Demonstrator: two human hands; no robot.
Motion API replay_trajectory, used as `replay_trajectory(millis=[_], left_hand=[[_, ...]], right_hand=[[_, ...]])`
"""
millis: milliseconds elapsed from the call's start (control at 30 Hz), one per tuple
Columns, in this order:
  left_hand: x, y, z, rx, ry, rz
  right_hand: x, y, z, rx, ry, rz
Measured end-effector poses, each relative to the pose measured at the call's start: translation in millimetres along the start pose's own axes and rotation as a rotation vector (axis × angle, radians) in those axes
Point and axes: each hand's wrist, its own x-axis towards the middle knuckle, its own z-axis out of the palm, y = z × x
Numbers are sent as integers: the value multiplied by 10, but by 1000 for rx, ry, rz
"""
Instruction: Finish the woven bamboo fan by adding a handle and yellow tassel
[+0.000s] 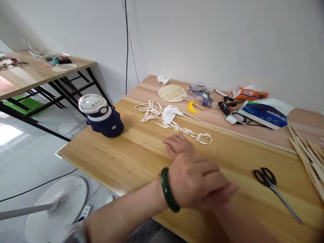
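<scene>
My left hand (pixel 196 179), with a dark green bangle (pixel 167 190) at the wrist, is closed across my right wrist. From behind it, part of my right hand (pixel 180 145) sticks out toward the far side of the table. Its fingers are blurred and partly covered, so their pose is unclear. Both hands are above the wooden table (pixel 121 148). Just beyond them lie tangled white fabric strips (pixel 153 111), a crumpled white cloth (pixel 169 114) and a thin thread (pixel 158 136). Black-handled scissors (pixel 275 192) rest to the right.
A navy and white container (pixel 103 118) stands at the left edge. Toward the wall lie a woven fan (pixel 172 93), a yellow tassel (pixel 191 107), plastic bags (pixel 201 94), a glue gun (pixel 227 107) and a tissue pack (pixel 264 113). Wooden strips (pixel 307 158) are far right.
</scene>
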Motion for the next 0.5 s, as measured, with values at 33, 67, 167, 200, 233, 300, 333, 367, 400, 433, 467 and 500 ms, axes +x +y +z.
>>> replay_trajectory(millis=[33,67,167,200,233,300,333,367,400,433,467,500], left_hand=[[-97,79,-109,-9,-33,74],[-224,134,-210,-13,-46,87],[-713,169,-454,60,0,-70],[-882,149,-516,74,14,-137],[-1041,123,-568,98,39,-212],[-1304,73,-637,149,88,-327],[-1403,57,-652,165,102,-361],[-1481,49,-653,184,112,-389],[-1539,50,-643,195,119,-401],[-1582,57,-622,201,120,-409],[-1613,69,-595,202,122,-408],[-1636,80,-567,198,124,-402]], right_hand=[[113,-127,114,-57,-112,-95],[217,-243,215,-123,-202,-170],[438,-511,412,-300,-387,-287],[481,-573,445,-344,-433,-310],[512,-623,468,-378,-474,-327],[550,-693,500,-413,-539,-346],[566,-715,513,-414,-562,-346],[584,-728,526,-406,-578,-339],[605,-733,537,-390,-587,-327],[626,-730,544,-367,-588,-308],[646,-720,542,-336,-579,-284],[660,-706,531,-300,-557,-255]])
